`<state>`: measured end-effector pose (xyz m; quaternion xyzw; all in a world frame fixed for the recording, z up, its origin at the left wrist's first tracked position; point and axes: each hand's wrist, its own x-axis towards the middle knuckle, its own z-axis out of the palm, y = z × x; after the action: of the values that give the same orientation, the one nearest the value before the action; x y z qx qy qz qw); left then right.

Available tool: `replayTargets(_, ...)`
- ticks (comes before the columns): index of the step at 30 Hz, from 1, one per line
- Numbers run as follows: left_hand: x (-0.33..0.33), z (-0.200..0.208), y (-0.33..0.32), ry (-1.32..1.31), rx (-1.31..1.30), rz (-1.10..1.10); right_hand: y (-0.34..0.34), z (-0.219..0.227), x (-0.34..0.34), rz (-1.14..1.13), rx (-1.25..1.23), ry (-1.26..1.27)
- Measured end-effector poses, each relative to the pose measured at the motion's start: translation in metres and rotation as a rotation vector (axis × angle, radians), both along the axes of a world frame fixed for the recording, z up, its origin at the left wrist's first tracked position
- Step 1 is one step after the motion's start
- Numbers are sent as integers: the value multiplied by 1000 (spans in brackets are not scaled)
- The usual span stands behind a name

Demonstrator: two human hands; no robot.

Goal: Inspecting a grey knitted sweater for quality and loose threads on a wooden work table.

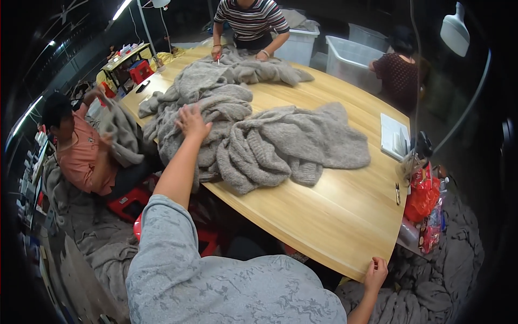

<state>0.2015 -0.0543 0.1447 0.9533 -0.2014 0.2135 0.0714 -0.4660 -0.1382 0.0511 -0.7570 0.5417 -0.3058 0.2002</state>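
The left hand (191,121) is laid open on the soft, floppy grey knitwear (270,146), best gathered by a thick fold, while the tabletop (334,216) edge is gripped by the right hand (376,272)

A person in a striped top (250,20) stands at the far end of the table (334,216), and two clear plastic bins (350,56) sit behind to the far right. A seated person in a salmon shirt (81,156) is at the left beside a red stool (127,201). On the table's right edge lie a white notebook (394,136) and a black pen (397,193); red bags (422,197) hang just beyond it. A white lamp (453,28) hangs far right
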Motion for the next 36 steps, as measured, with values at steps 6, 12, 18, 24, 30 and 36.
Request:
replayTargets(6,45,-37,60,368,-239,-151,2,4,53,162,4,-55)
replayTargets(12,25,-17,55,68,-385,-188,14,7,66,268,-18,-9)
replayTargets(18,-81,-25,-1,111,-79,-728,24,6,66,294,-60,-16)
replayTargets(24,-137,-104,-21,424,-316,-724,47,18,67,304,-74,-88)
replayTargets(30,-287,-33,35,639,-280,-1477,50,24,56,348,61,-176)
replayTargets(36,-306,19,91,1078,-411,-1549,42,83,133,660,151,-400)
